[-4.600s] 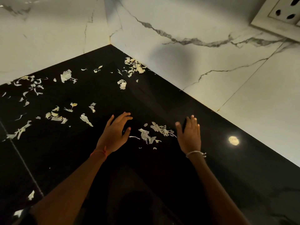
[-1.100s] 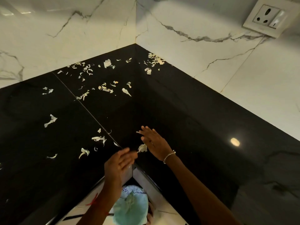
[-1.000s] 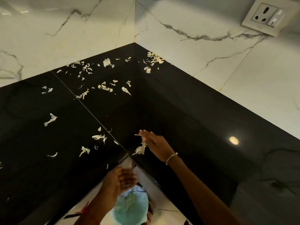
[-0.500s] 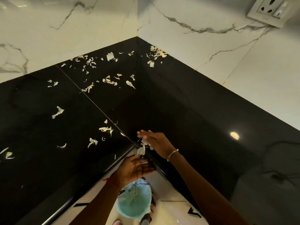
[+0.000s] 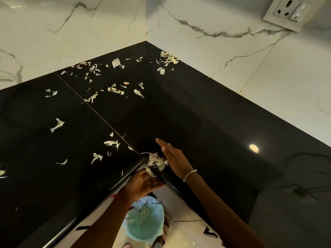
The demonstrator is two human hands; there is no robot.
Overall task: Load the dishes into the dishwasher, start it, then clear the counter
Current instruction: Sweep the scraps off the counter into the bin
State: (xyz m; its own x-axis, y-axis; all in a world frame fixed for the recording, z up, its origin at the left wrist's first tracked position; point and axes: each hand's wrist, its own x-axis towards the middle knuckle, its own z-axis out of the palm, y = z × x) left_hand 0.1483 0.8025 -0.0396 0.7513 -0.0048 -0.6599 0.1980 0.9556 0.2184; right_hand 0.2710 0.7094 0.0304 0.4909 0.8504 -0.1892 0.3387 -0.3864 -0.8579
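A small heap of pale peel scraps lies at the inner corner edge of the black counter. My right hand rests flat on its edge on the counter, fingers straight, pressed against the right side of the heap. My left hand is cupped palm up just below the counter edge, under the heap, with a few scraps touching its fingers. More peel scraps are strewn across the counter toward the back corner and the left.
A teal bin with scraps inside stands on the floor directly below my hands. White marble walls meet at the back corner. A socket plate sits high on the right wall. A lamp reflection shines on the counter.
My right hand has swept the gathered scraps to the counter's corner edge. My left hand rose from below and cupped under the edge, where scraps now reach its fingers.
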